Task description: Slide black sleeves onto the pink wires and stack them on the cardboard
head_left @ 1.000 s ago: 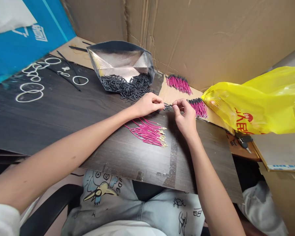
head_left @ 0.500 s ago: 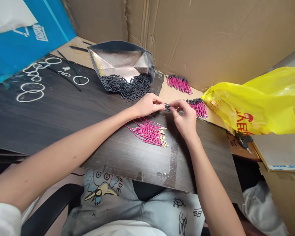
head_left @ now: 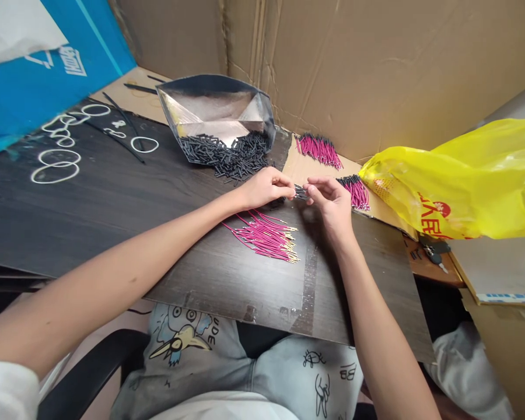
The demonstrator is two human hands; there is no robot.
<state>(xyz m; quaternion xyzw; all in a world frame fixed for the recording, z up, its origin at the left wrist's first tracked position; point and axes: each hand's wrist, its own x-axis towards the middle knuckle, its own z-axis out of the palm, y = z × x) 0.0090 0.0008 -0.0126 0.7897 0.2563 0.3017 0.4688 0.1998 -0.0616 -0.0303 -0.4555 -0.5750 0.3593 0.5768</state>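
Note:
My left hand (head_left: 271, 188) is closed in a pinch on a small bundle of black-sleeved wires (head_left: 301, 192) with silvery ends. Facing it, my right hand (head_left: 331, 204) has thumb and fingers pinched at the bundle's right end. Most of the bundle is hidden by fingers. On the dark tabletop just below the hands lies a fanned batch of magenta wires (head_left: 271, 238) with gold-coloured tips. Beyond my left hand is a heap of short black tubes (head_left: 231, 156), spilling from a foil-lined open box (head_left: 214, 99).
Two rows of magenta wires with black sleeves, a far row (head_left: 318, 151) and a near row (head_left: 356, 191), lie on cardboard. A yellow plastic bag (head_left: 455, 181) is at right. White rubber bands (head_left: 55, 166) and long black tubes (head_left: 125, 114) lie at left. Cardboard walls (head_left: 376, 70) stand behind.
My right hand has shifted slightly right, and its fingers have changed position at the bundle's end. My left hand stays nearly in place, still pinching.

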